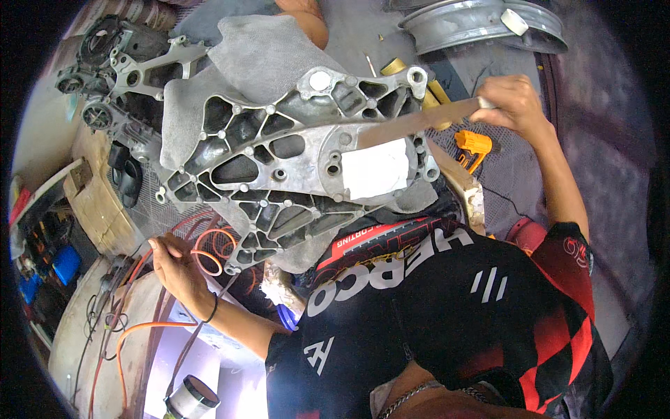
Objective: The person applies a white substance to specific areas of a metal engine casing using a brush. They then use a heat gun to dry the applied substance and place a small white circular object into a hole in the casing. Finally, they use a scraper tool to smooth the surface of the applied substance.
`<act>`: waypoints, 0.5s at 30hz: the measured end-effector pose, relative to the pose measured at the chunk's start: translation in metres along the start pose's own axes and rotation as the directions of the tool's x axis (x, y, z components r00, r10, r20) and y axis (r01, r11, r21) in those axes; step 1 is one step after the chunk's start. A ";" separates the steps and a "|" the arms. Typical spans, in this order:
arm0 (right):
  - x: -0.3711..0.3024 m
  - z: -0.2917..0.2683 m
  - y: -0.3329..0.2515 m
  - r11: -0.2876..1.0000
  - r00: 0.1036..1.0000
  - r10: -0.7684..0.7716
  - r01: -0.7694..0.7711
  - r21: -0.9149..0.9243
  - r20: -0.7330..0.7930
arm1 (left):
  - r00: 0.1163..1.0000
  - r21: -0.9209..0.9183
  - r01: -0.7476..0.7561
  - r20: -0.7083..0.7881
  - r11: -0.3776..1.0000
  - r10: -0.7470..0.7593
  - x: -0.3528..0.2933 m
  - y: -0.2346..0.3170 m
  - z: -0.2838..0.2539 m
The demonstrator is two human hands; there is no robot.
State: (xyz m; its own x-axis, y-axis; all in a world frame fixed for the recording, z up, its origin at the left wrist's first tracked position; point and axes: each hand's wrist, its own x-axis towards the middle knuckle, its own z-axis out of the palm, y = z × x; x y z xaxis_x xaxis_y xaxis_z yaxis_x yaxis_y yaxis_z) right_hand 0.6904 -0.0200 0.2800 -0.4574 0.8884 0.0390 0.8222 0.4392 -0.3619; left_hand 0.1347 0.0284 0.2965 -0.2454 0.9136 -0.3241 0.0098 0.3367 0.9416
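Note:
A large grey cast-metal frame part (307,136) with ribbed triangular openings lies in front of me on grey cloth (262,52). A white paper-like patch (375,170) covers part of its plate. My right hand (513,103) is closed on the pale end of a long, flat, brown blade-like tool (422,120), which extends left over the frame part, just above the white patch. At the lower left, my left hand (174,265) is held away from the part with its fingers curled, near an orange hose (209,251). What its fingers hold, if anything, is hidden.
More metal castings (122,77) are heaped at the far left. A silver wheel rim (474,29) lies at the far right. A yellow-orange tool (474,143) is below my right hand. Cardboard (105,206) and a board with cables (84,335) are at left.

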 end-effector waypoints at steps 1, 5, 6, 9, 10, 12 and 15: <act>0.000 -0.004 -0.004 1.000 0.999 -0.022 0.022 0.004 -0.041 | 1.000 0.009 0.001 -0.009 1.000 -0.001 0.000 0.002 -0.002; 0.011 0.000 -0.037 0.990 0.987 -0.121 0.128 0.057 -0.109 | 0.999 -0.025 -0.016 0.029 1.000 0.016 0.002 -0.005 -0.001; 0.006 0.006 -0.038 0.991 0.993 -0.106 0.110 0.075 -0.050 | 1.000 -0.049 0.004 0.019 0.999 -0.003 0.001 -0.004 0.004; -0.013 0.007 -0.023 0.999 0.999 0.014 -0.012 0.040 -0.044 | 0.999 -0.025 -0.028 0.035 0.999 0.028 0.001 -0.004 0.000; -0.019 0.001 -0.023 0.997 0.996 0.071 -0.070 0.020 -0.057 | 1.000 0.000 -0.017 0.023 1.000 0.017 0.000 -0.002 -0.004; -0.018 -0.005 -0.025 0.995 0.992 0.098 -0.096 0.025 -0.075 | 1.000 -0.026 -0.012 0.015 1.000 0.013 -0.001 -0.003 -0.007; 0.009 -0.004 -0.057 0.994 0.996 -0.090 0.090 0.064 -0.003 | 1.000 -0.022 -0.015 0.020 1.000 0.015 -0.001 -0.010 0.000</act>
State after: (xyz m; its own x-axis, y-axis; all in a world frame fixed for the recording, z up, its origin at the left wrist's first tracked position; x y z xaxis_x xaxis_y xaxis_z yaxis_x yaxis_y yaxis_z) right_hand 0.6407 -0.0363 0.3047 -0.5285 0.8457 0.0741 0.7544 0.5079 -0.4159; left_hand 0.1349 0.0239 0.2872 -0.2254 0.9231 -0.3117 -0.0082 0.3181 0.9480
